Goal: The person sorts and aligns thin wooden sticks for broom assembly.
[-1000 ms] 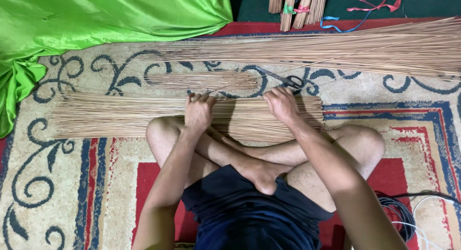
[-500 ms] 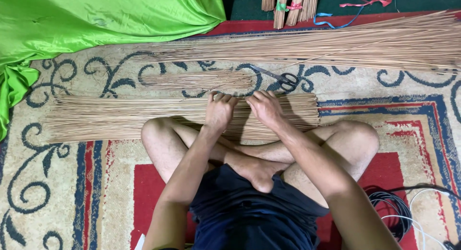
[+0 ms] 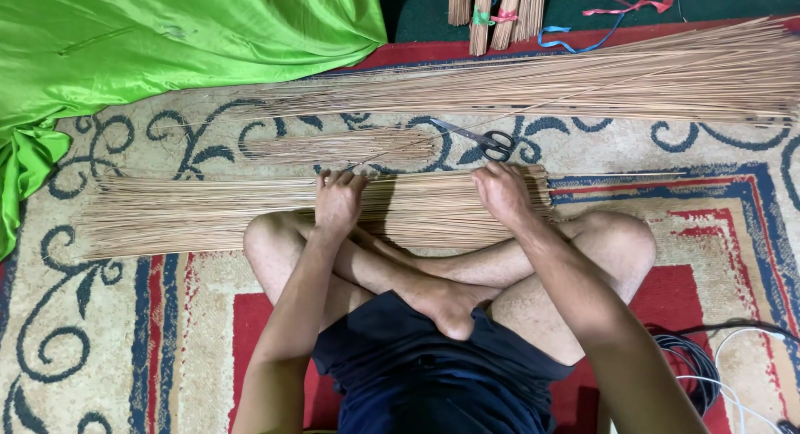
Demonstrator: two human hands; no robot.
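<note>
Item: flat layer of thin tan sticks [image 3: 208,213], straight and dry-looking, lying crosswise on the patterned carpet [image 3: 67,351] just ahead of my crossed legs.

I see my left hand [image 3: 337,202] pressed palm-down on the layer, fingers curled over its far edge. My right hand [image 3: 502,192] rests flat near its right end. Whether either hand pinches any sticks, I cannot tell.

Nearby: scissors [image 3: 487,139], blades partly lost among a smaller stick bundle [image 3: 333,146]; long stick pile [image 3: 633,80], cut off at right; glossy green cloth [image 3: 167,42]; cables [image 3: 708,367], partly cropped.
</note>
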